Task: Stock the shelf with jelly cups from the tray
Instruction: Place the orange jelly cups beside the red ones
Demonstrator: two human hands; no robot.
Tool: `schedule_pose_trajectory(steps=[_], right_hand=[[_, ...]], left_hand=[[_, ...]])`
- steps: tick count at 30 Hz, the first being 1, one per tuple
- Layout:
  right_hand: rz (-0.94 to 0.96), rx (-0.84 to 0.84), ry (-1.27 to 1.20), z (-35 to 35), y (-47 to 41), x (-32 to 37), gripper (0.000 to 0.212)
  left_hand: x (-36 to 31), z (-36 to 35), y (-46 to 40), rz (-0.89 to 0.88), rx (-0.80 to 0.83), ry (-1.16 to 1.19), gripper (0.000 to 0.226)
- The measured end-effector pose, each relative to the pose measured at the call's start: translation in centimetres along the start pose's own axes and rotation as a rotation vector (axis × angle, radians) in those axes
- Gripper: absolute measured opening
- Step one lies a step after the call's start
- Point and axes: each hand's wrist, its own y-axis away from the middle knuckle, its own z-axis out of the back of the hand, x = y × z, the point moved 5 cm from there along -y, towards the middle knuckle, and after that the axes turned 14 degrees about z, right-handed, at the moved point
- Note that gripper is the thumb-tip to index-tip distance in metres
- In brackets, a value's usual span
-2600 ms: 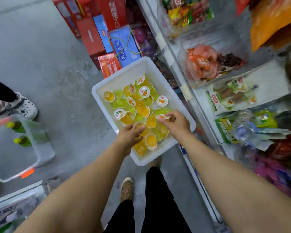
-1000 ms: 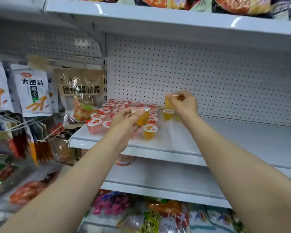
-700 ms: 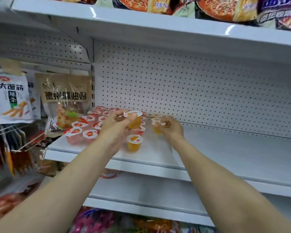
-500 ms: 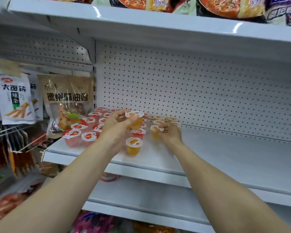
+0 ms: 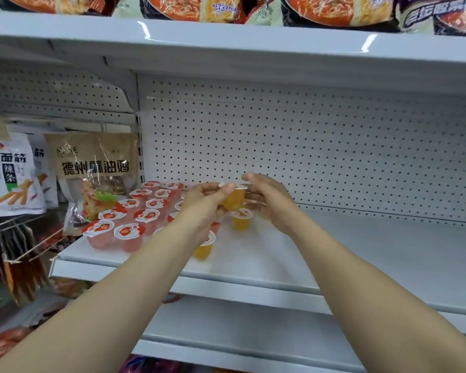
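My left hand (image 5: 203, 204) pinches an orange jelly cup (image 5: 234, 200) by its rim, above the white shelf (image 5: 361, 254). My right hand (image 5: 271, 201) is just right of that cup, fingers loosely curved and touching its far side, thumb raised clear of the lid. Two orange jelly cups stand on the shelf below my hands, one (image 5: 241, 221) under the held cup and one (image 5: 203, 247) nearer the front edge. Several red jelly cups (image 5: 127, 232) stand in rows at the shelf's left end. The tray is out of view.
A perforated white back panel (image 5: 307, 146) closes the shelf behind. Snack bags (image 5: 92, 173) hang left of the shelf. Noodle packs (image 5: 334, 9) fill the shelf above. A lower shelf (image 5: 226, 327) juts out beneath my forearms.
My right hand has let go of a cup on the shelf and risen to the cup that my left hand holds. Earlier, both hands were picking cups from the tray on the floor.
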Motion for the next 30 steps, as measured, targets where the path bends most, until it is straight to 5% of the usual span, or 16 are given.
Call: schedule_pose_trajectory(steps=[3,9,15,18,30], right_hand=[[0.011,0.153,-0.063,-0.1,0.4,1.6,0.046],[0.048,0.127,-0.005,2.1,0.5,2.1,0.031],[0.046,-0.069,0.387,5.7,0.0,-0.3,0.026],[0.021,-0.114,0.524,7.1,0.0,-2.6,0.029],[-0.047,-0.062,0.729,7.5,0.9,-5.3,0.030]], left_hand=[[0.3,-1.1,-0.8,0.024,0.018,0.009,0.032],[0.4,-3.1,-1.8,0.013,0.057,-0.042,0.037],[1.6,-3.8,-3.0,-0.209,0.005,-1.140,0.046],[3.6,-3.4,-4.1,-0.186,0.039,-1.457,0.047],[5.0,-3.1,-4.3,-0.143,0.035,-1.538,0.046]])
